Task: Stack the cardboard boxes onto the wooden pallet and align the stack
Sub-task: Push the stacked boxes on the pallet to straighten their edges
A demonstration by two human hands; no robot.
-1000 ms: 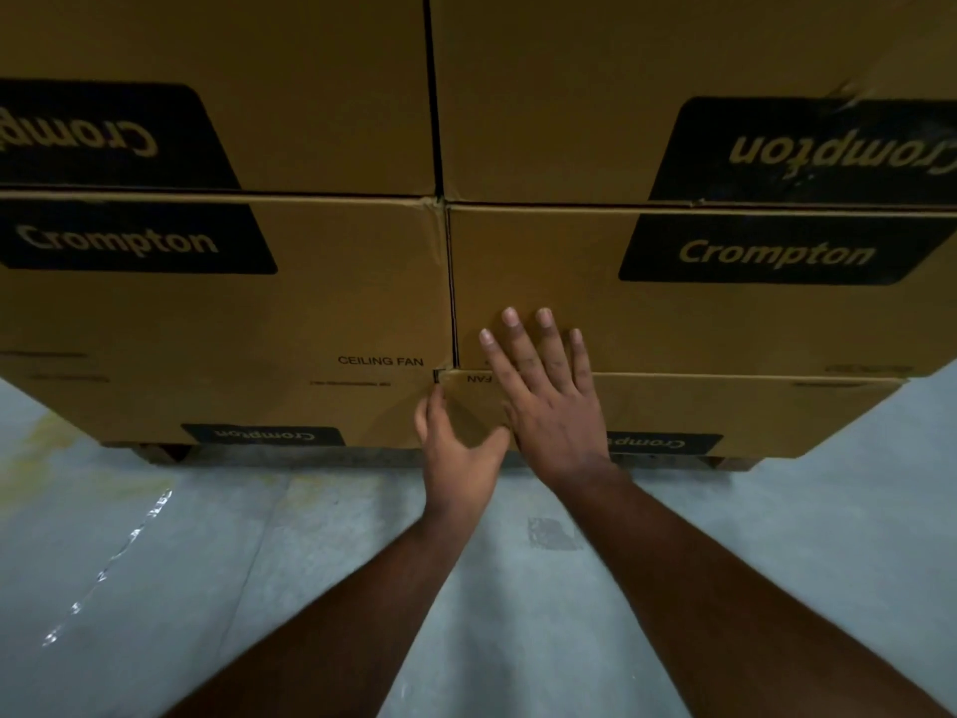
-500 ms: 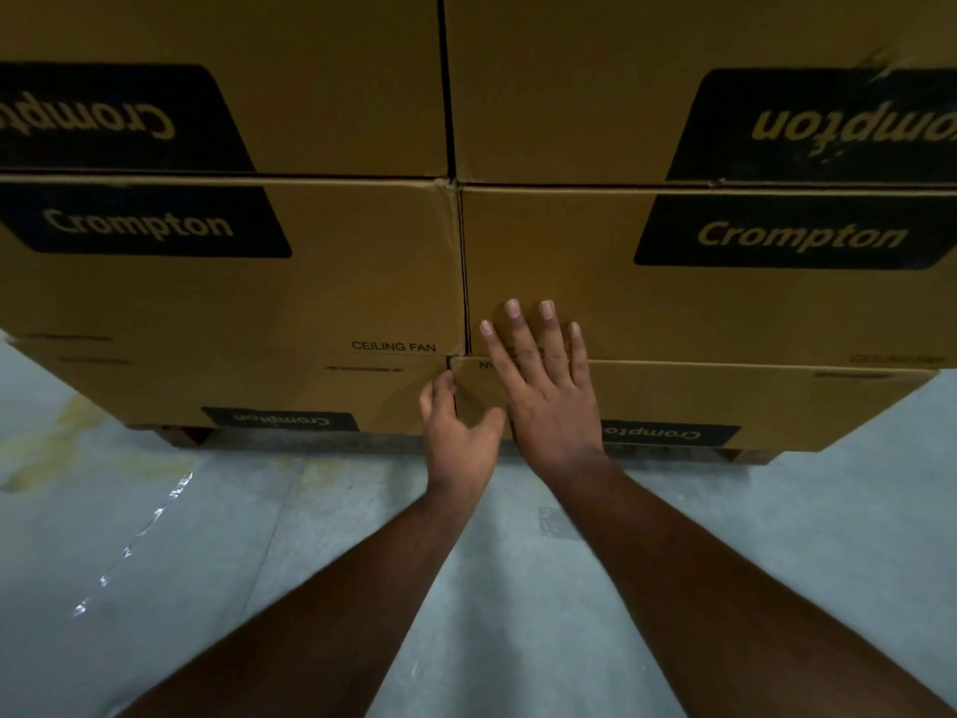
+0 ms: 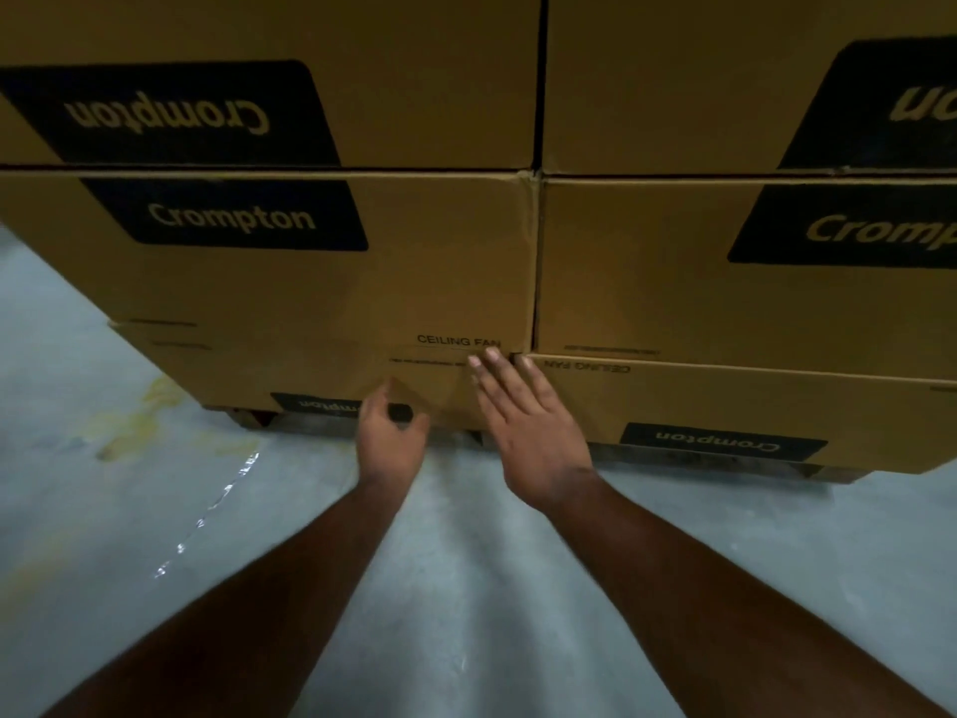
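The stacked cardboard boxes [image 3: 321,292] fill the view from 9 through 3 o'clock, resting on the wooden pallet [image 3: 248,418] on the concrete floor [image 3: 129,510]. The left hand [image 3: 389,442] is curled, grasping nothing, against the bottom box; the right hand [image 3: 528,422] lies flat, fingers spread, at the seam.

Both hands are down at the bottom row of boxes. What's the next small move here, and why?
Probably press the right hand flat and push the bottom right box inward. Its front face juts out past the box above, while the bottom left box sits nearly flush. The left hand can brace there.
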